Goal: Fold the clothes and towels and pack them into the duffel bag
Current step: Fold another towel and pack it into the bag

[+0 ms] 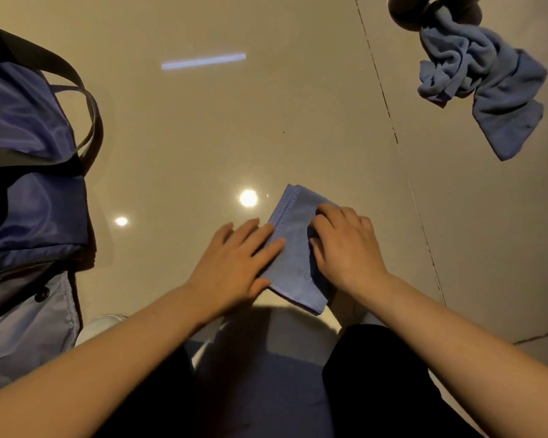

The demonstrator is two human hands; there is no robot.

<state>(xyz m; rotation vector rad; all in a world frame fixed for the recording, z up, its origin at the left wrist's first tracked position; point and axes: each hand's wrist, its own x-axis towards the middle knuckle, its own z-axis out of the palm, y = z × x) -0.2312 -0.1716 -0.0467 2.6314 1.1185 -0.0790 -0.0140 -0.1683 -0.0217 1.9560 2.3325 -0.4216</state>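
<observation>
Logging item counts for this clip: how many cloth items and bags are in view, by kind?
Folded blue microfibre towel, pressed flat on the floor by the left hand and right hand: 1
Crumpled blue towel, far right: 1
Navy fabric duffel bag with black straps, left: 1
Total: 3

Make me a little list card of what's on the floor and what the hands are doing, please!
surface: glossy beige floor
folded towel: small, blue, flat on the floor
left hand: straight fingers pressing the towel's left edge
right hand: fingers curled on the towel's right side
crumpled towel: blue, unfolded, far right
duffel bag: blue with dark straps, at left, apart from both towels
</observation>
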